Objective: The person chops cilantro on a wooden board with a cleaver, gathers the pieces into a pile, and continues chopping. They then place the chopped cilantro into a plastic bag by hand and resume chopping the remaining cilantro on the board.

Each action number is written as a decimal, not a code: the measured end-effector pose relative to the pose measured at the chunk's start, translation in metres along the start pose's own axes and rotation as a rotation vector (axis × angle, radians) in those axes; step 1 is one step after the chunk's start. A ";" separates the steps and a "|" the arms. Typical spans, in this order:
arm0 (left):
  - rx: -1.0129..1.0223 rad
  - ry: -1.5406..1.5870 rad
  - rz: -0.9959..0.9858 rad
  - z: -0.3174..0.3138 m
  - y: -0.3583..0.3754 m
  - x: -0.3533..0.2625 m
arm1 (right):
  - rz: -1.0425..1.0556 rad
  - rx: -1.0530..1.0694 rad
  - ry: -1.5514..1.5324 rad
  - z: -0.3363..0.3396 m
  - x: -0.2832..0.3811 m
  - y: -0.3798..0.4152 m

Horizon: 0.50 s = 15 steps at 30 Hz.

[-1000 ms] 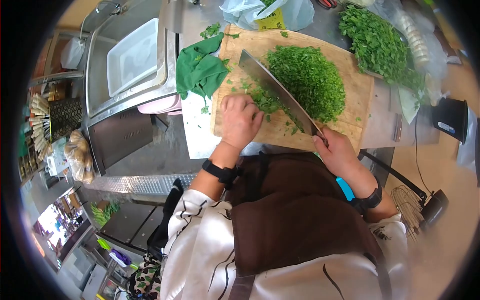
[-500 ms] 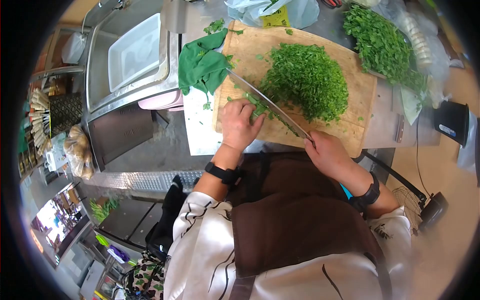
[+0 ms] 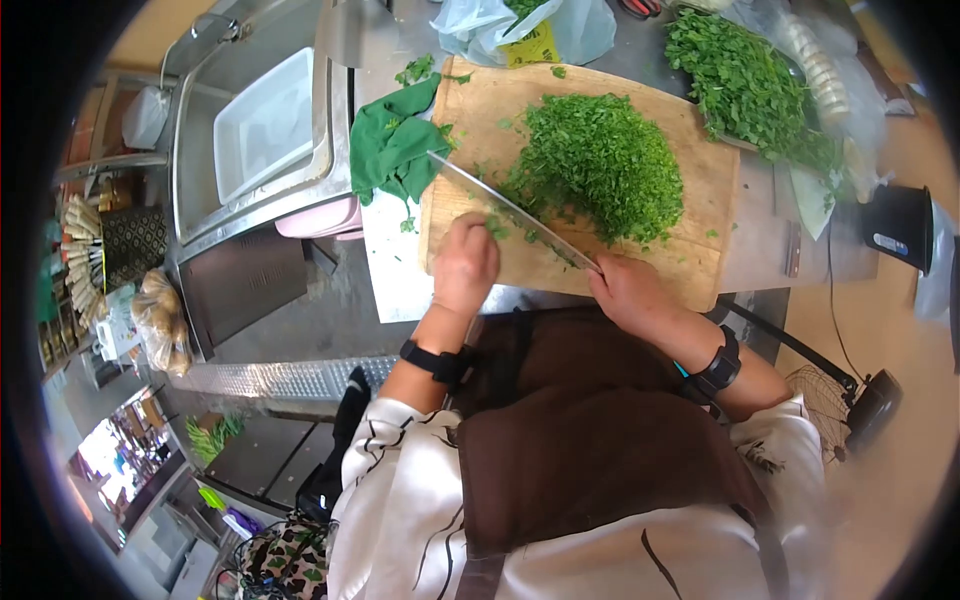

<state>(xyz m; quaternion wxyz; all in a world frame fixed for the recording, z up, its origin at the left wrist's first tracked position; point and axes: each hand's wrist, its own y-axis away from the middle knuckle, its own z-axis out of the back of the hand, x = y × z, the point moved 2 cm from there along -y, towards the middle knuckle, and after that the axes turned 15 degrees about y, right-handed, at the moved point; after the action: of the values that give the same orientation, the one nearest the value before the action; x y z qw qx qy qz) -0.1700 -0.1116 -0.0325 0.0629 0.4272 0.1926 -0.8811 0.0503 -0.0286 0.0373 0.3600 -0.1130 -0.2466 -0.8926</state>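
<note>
A mound of chopped herbs (image 3: 598,165) sits in the upper middle of the frame on a wooden cutting board (image 3: 712,180), heaped toward the board's centre so the near edge stays free for the blade. The cleaver (image 3: 510,208) lies edge-on across the board's lower left part, slanting from upper left to lower right, with loose green bits just beside it. The right hand (image 3: 628,292), at the board's near edge, has its fingers closed around the cleaver's handle, which is itself hidden inside the fist. The left hand (image 3: 466,265) rests on the board with fingers curled under, knuckles close to the blade; whether it pins any herbs I cannot tell. A green cloth (image 3: 390,145) is bunched at the board's left edge. Unchopped leaves (image 3: 750,90) are piled at the upper right, partly cut off by the frame. A white tray (image 3: 265,125) sits in the sink (image 3: 330,150) at upper left.
</note>
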 end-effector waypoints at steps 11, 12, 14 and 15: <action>-0.178 0.074 0.087 -0.012 -0.057 0.029 | -0.186 -0.218 -0.281 0.017 -0.028 0.043; -0.140 0.050 0.056 -0.013 -0.059 0.026 | -0.199 -0.238 -0.282 0.017 -0.031 0.045; -0.067 -0.013 -0.023 -0.011 -0.058 0.018 | -0.226 -0.274 -0.291 0.015 -0.036 0.049; -0.029 -0.044 -0.064 -0.011 -0.056 0.012 | -0.246 -0.263 -0.296 0.016 -0.036 0.050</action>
<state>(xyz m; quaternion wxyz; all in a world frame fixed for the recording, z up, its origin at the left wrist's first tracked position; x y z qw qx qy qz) -0.1852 -0.0549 -0.0323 0.0453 0.4003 0.2177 -0.8890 0.1116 -0.0302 0.0551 0.1906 -0.2580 -0.1901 -0.9279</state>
